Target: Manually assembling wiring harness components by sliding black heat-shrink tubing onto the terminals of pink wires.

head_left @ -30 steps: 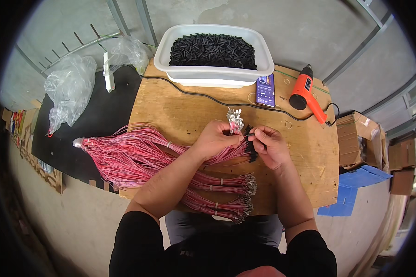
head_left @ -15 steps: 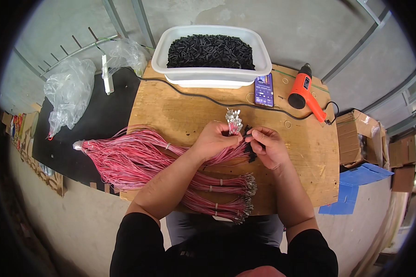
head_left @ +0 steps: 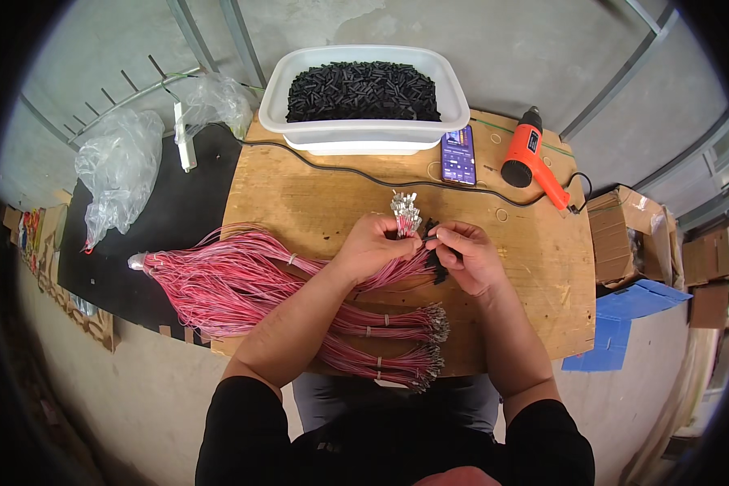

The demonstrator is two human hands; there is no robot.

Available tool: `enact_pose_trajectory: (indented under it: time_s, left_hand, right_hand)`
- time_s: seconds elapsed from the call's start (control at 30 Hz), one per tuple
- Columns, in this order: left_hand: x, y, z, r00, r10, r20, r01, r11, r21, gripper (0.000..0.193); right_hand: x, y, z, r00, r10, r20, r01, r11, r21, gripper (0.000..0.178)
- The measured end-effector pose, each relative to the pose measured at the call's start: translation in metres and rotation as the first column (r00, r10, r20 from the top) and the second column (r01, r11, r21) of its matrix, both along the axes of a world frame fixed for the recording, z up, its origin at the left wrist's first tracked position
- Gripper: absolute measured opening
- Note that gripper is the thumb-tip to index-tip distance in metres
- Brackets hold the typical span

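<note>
My left hand [head_left: 370, 249] is closed around a bunch of pink and white wires, whose silvery metal terminals [head_left: 406, 211] stick up above the fingers. Close beside it, my right hand [head_left: 470, 257] pinches a small black sleeve [head_left: 432, 239] between thumb and fingertips, at the left thumb. More black sleeves [head_left: 440, 272] show below the right fingers, partly hidden. The long wire bundle [head_left: 211, 283] fans out leftward across the table. Nearer to me lie tied wire bunches [head_left: 389, 356] with metal ends pointing right.
A white tub [head_left: 364, 130] full of black sleeves stands at the table's back. Right of it lie a phone [head_left: 459, 162] and an orange heat gun [head_left: 529, 154]. A black cable [head_left: 364, 172] crosses the wood. Plastic bags [head_left: 121, 162] lie left; a cardboard box [head_left: 628, 239] stands right.
The view has shifted slightly. Both hands keep nearly the same place and grip, with the black sleeve still pinched near the left thumb.
</note>
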State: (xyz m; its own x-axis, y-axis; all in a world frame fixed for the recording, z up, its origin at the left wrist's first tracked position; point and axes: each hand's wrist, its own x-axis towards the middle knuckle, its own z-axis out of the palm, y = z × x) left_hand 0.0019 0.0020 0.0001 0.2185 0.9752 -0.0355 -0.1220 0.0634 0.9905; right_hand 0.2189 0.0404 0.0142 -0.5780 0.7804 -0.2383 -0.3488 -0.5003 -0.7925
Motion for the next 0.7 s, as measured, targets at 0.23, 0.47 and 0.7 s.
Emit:
enact_pose_trajectory:
  time_s: [0.23, 0.47, 0.7]
  left_hand:
    - [0.001, 0.0, -0.003, 0.997, 0.026, -0.069, -0.021, 0.998, 0.066, 0.011]
    - [0.004, 0.0, -0.003, 0.974, 0.098, -0.203, -0.058, 0.979, 0.194, 0.022]
    - [0.005, -0.002, -0.004, 0.965, 0.052, -0.258, 0.004, 0.977, 0.214, 0.024]
  right_hand:
    - [0.004, 0.005, -0.001, 0.994, -0.113, 0.014, 0.112, 0.993, 0.036, 0.013]
    - [0.001, 0.002, 0.001, 0.961, -0.267, 0.067, 0.245, 0.942, 0.231, 0.01]
    - [-0.009, -0.007, 0.002, 0.933, -0.294, 0.206, 0.182, 0.882, 0.435, 0.013]
